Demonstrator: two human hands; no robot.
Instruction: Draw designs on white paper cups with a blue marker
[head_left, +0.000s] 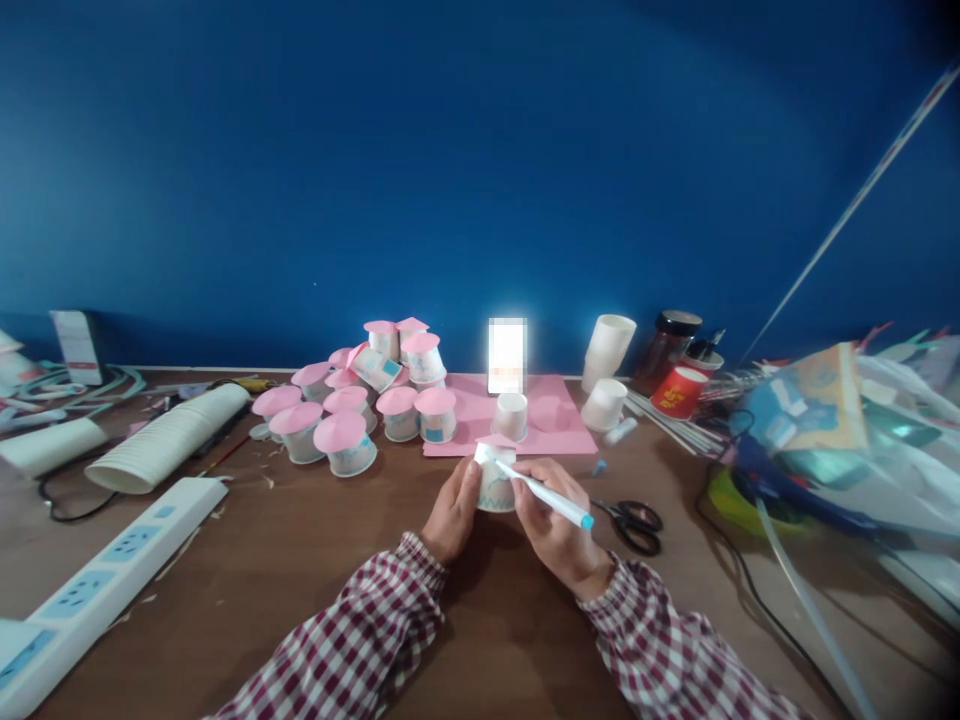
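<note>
My left hand [453, 512] is closed on the side of an upturned white paper cup [493, 492], with a pink paper piece on top and a blue zigzag line near its lower rim. In my right hand [556, 520] is a white marker [553, 498] with a light blue end. Its tip meets the cup's upper side, where blue marks show. Behind the cup lies a pink sheet [450, 440] with another upturned paper cup [511, 416] on it. Scissors [636, 525] rest to the right of my right hand, near a small blue cap [598, 467].
Several cups with pink paper tops [342, 432] cluster at left. Stacked paper cups [166, 440] lie farther left, beside a power strip [120, 560]. On the right are upright cups [609, 345], a red cup [679, 392], a dark-lidded jar [671, 340] and plastic bags [900, 440]. A bright screen [507, 356] stands behind.
</note>
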